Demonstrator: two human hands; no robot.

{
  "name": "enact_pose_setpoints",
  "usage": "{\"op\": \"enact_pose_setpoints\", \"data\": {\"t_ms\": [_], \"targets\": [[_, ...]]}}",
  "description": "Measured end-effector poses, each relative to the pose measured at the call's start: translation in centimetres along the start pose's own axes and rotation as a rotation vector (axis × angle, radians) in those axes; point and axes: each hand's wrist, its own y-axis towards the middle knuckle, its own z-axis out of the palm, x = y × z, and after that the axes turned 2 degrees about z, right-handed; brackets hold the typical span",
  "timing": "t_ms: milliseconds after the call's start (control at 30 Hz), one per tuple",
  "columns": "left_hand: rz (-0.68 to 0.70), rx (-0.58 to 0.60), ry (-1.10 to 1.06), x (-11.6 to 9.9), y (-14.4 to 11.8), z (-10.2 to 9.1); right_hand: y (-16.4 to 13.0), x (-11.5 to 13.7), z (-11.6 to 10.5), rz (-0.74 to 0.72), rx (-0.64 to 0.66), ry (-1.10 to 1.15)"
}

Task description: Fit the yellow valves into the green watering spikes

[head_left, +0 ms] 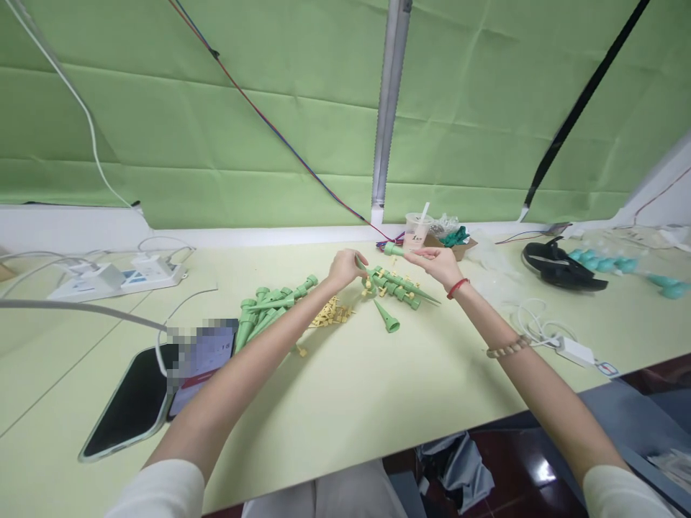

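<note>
My left hand (345, 267) and my right hand (438, 265) are raised a little above the pale table (378, 388), each pinching an end of one green plastic spike (393, 250). Under the hands lies a small pile of green spikes with yellow bits on them (396, 285). One bare green cone (387, 317) lies just in front of that pile. A larger heap of green spikes (267, 309) sits beside my left forearm. Small yellow clips (330, 314) are scattered between the two heaps.
A dark phone (132, 403) and a second device (202, 360) lie at front left with a white cable. A power strip (116, 280) sits far left. A drink cup (417, 230), black headset (561, 265), teal parts (604, 260) and a white charger (575, 351) stand to the right.
</note>
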Motion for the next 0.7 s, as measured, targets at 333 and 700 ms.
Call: {"op": "enact_pose_setpoints", "data": {"t_ms": [333,700], "targets": [[0.141,-0.125,0.006,0.3,-1.4,2.2,3.0,6.1,-0.7,-0.279,0.255,-0.501],[0.159,-0.257,-0.291,1.1,-2.0,5.6,5.7,12.9,0.7,-0.292,0.429,-1.02]]}}
